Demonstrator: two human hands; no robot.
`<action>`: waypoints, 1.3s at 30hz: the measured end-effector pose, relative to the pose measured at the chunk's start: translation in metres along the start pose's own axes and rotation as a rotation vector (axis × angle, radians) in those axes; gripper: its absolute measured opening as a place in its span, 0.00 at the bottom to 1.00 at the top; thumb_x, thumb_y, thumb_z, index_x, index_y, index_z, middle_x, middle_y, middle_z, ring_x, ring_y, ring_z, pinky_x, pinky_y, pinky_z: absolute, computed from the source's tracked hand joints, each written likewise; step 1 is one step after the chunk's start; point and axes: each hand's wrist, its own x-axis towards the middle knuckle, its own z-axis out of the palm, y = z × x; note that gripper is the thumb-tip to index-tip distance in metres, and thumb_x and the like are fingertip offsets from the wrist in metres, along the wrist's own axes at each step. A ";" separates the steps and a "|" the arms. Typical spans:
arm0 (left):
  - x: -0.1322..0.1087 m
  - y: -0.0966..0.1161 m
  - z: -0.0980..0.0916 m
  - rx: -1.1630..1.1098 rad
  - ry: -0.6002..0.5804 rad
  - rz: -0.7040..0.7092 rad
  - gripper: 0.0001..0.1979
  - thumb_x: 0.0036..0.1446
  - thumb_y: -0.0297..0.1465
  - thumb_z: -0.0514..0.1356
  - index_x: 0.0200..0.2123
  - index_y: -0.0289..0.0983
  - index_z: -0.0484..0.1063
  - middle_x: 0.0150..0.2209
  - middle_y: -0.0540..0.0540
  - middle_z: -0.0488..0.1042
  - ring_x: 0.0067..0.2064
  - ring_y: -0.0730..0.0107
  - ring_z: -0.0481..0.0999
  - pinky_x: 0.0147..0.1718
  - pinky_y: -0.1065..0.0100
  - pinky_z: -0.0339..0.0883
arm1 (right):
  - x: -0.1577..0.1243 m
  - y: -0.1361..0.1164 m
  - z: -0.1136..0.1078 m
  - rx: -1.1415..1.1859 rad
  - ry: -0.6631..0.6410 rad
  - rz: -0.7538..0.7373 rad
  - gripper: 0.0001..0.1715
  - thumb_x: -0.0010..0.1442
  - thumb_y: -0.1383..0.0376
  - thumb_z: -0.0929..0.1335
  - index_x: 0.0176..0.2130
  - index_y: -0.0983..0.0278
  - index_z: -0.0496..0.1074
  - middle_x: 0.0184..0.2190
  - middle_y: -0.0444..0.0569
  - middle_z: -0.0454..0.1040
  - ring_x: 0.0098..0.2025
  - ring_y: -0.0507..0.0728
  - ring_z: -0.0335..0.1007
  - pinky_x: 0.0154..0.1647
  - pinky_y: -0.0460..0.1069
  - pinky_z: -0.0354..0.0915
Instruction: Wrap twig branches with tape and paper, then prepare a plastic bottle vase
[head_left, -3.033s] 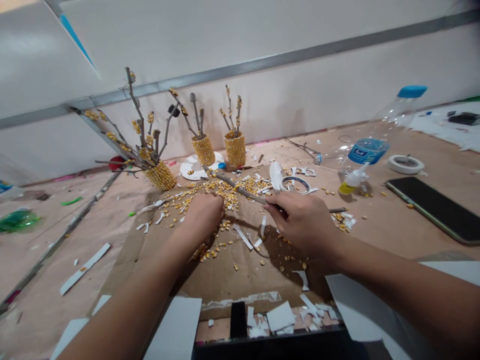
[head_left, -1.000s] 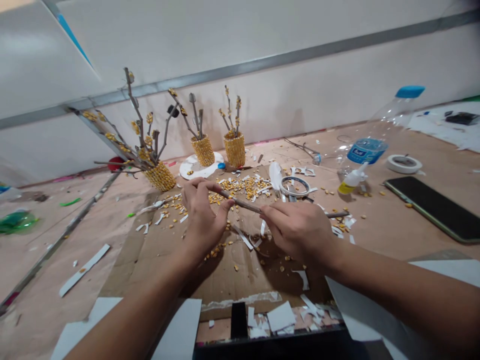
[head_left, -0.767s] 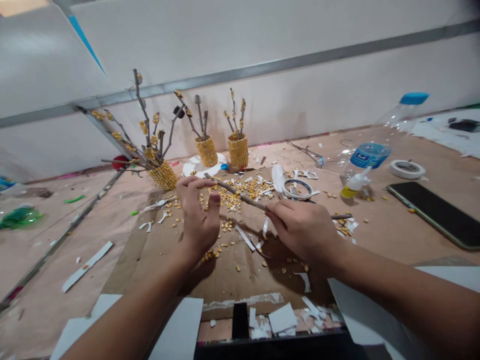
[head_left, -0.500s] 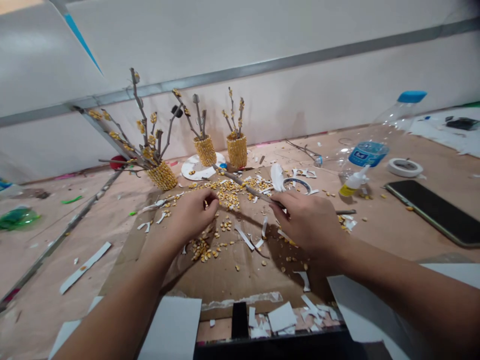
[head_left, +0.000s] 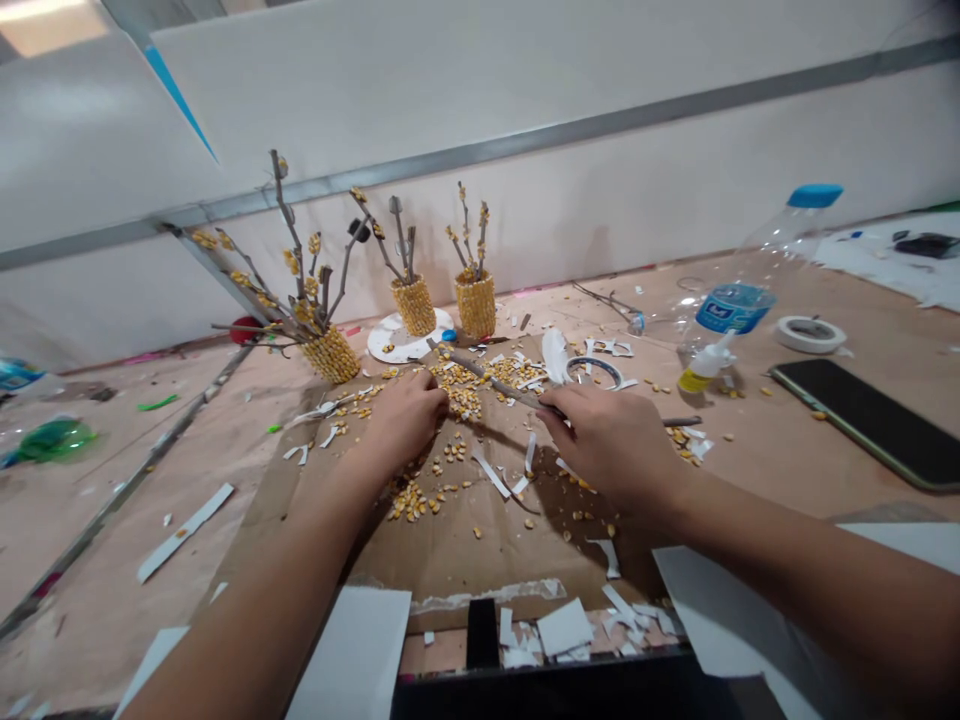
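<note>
Nearest us: plain white sheets [head_left: 352,645] under both forearms, smooth and flat, with torn paper scraps [head_left: 566,628] between them. Beyond that, brown cardboard [head_left: 450,565], creased, with a whitish strip along its near edge.

Our right hand [head_left: 604,440] is closed around the stick [head_left: 499,384], gripping it nearer its right end. Stick is thin, grey-brown bark, slightly knobbly; it runs through the fist, a short stub out to the right, the longer part angling away to the far left, raised above the cardboard. Yellow bits show along the far part; we can't tell if all are attached.

Our left hand [head_left: 409,418] is near the stick's far part, not holding it, low at the loose kernels [head_left: 466,400]. Its fingers curl inward, tips hidden; we can't tell if they're pinched on a kernel. Kernels are hard yellow grains with pale tips, spread plus a small heap by the left wrist.

Right side: flat black phone [head_left: 870,420], white glue bottle [head_left: 701,370] with yellow label, tape roll [head_left: 810,345] lying flat, clear plastic bottle [head_left: 739,310] with blue cap.

Far: three kernel-clad cylindrical pots [head_left: 475,305] holding bare-barked twigs [head_left: 294,240], white disc [head_left: 405,352] by the middle one, then smooth pale wall [head_left: 600,190].
</note>
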 end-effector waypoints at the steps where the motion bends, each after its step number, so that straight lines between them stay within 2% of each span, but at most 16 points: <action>1: 0.000 -0.002 0.002 0.005 0.006 -0.002 0.10 0.64 0.28 0.60 0.37 0.39 0.83 0.41 0.38 0.77 0.45 0.51 0.76 0.44 0.56 0.68 | 0.000 0.000 0.000 -0.001 -0.014 0.001 0.15 0.72 0.62 0.65 0.41 0.63 0.79 0.36 0.50 0.83 0.32 0.57 0.73 0.31 0.51 0.45; 6: -0.003 -0.013 0.003 -0.014 0.025 -0.005 0.09 0.66 0.30 0.60 0.43 0.40 0.81 0.46 0.38 0.77 0.46 0.53 0.77 0.44 0.57 0.70 | 0.001 -0.001 0.000 -0.013 -0.034 -0.001 0.14 0.73 0.62 0.65 0.39 0.64 0.78 0.35 0.51 0.82 0.32 0.57 0.72 0.31 0.52 0.44; 11: -0.004 -0.017 0.000 -0.017 0.004 0.020 0.08 0.64 0.29 0.60 0.38 0.41 0.82 0.42 0.40 0.77 0.44 0.54 0.76 0.44 0.57 0.69 | 0.000 0.000 0.001 0.009 -0.039 -0.007 0.14 0.73 0.62 0.65 0.41 0.64 0.79 0.36 0.50 0.82 0.32 0.56 0.71 0.31 0.51 0.44; 16: -0.002 -0.012 0.005 -0.003 0.048 0.016 0.07 0.64 0.28 0.60 0.36 0.39 0.79 0.41 0.38 0.76 0.44 0.52 0.75 0.45 0.55 0.68 | 0.002 -0.002 0.000 -0.003 -0.076 0.010 0.13 0.72 0.62 0.66 0.41 0.64 0.79 0.35 0.50 0.82 0.31 0.57 0.71 0.31 0.51 0.44; 21: -0.006 -0.005 0.004 -0.041 0.190 -0.028 0.10 0.70 0.28 0.51 0.40 0.37 0.72 0.40 0.38 0.74 0.39 0.55 0.73 0.39 0.58 0.66 | 0.004 -0.003 -0.001 -0.013 -0.086 0.031 0.12 0.72 0.64 0.65 0.42 0.64 0.78 0.37 0.51 0.82 0.33 0.58 0.72 0.31 0.52 0.46; 24: -0.009 0.006 -0.003 -0.090 0.293 -0.028 0.11 0.72 0.28 0.48 0.39 0.39 0.68 0.36 0.42 0.74 0.35 0.58 0.73 0.34 0.61 0.64 | 0.004 -0.004 -0.001 -0.035 -0.078 0.026 0.12 0.72 0.66 0.64 0.41 0.65 0.78 0.36 0.52 0.81 0.33 0.58 0.72 0.31 0.52 0.47; 28: -0.014 0.021 -0.010 -0.137 0.411 0.048 0.09 0.72 0.27 0.50 0.37 0.40 0.66 0.32 0.45 0.75 0.32 0.61 0.73 0.32 0.63 0.63 | 0.003 -0.007 -0.005 -0.056 -0.059 -0.020 0.10 0.71 0.69 0.65 0.41 0.66 0.78 0.36 0.52 0.81 0.34 0.58 0.72 0.33 0.52 0.48; 33: -0.019 0.031 -0.013 -0.157 0.552 0.174 0.09 0.74 0.33 0.53 0.38 0.39 0.68 0.32 0.45 0.76 0.32 0.62 0.74 0.33 0.63 0.65 | 0.000 -0.009 -0.007 -0.061 0.005 -0.096 0.08 0.69 0.71 0.67 0.38 0.66 0.78 0.34 0.51 0.80 0.32 0.57 0.70 0.33 0.52 0.47; 39: -0.022 0.036 -0.021 -0.205 0.618 0.253 0.04 0.71 0.26 0.57 0.41 0.37 0.71 0.36 0.44 0.78 0.37 0.63 0.77 0.38 0.64 0.70 | -0.002 -0.009 -0.005 -0.070 0.062 -0.139 0.07 0.68 0.71 0.68 0.38 0.65 0.77 0.33 0.50 0.78 0.31 0.57 0.67 0.32 0.53 0.45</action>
